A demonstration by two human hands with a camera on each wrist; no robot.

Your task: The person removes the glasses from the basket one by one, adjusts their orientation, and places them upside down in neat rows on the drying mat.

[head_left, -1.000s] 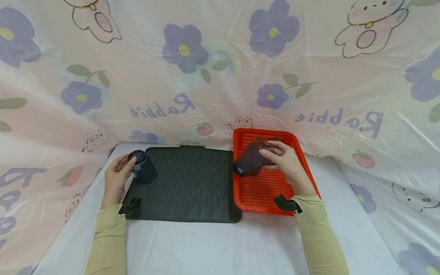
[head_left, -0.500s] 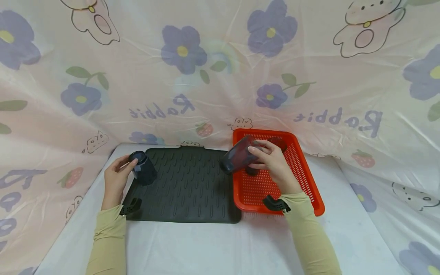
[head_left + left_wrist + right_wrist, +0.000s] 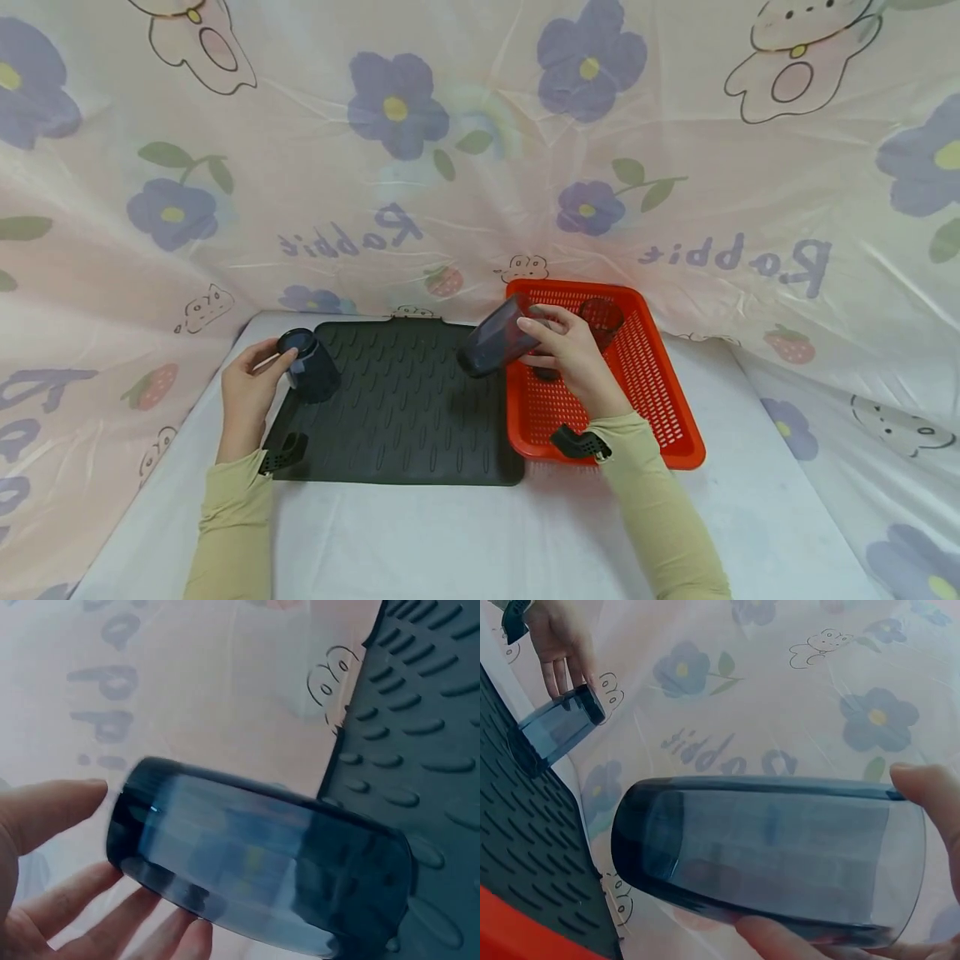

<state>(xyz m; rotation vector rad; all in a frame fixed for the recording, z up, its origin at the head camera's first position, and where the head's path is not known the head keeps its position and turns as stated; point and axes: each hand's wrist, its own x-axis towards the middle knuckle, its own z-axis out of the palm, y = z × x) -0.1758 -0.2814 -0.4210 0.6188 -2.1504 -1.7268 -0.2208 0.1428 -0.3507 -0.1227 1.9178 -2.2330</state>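
At the left end of the dark ribbed mat (image 3: 405,417), a blue see-through drinking glass (image 3: 313,375) stands upside down, its thick base uppermost. My left hand (image 3: 251,392) holds that base between thumb and fingers; the left wrist view shows the thumb at the base of the glass (image 3: 247,855) and fingers along its lower side. A second blue glass (image 3: 495,337) is in my right hand (image 3: 566,358), gripped near its rim. It hangs tilted above the mat's right edge, base pointing left and down. The right wrist view shows this glass (image 3: 772,855) nearly lengthwise.
A red perforated basket (image 3: 671,417) stands against the mat's right side. Inside it lie another see-through glass (image 3: 603,317) and a dark round base (image 3: 547,373), partly hidden by my right hand. Printed cloth (image 3: 480,200) hangs behind the white table (image 3: 420,542).
My right hand has moved left with its glass, from over the basket to above the mat's right edge, uncovering the glass behind. My left hand stays put on its glass.
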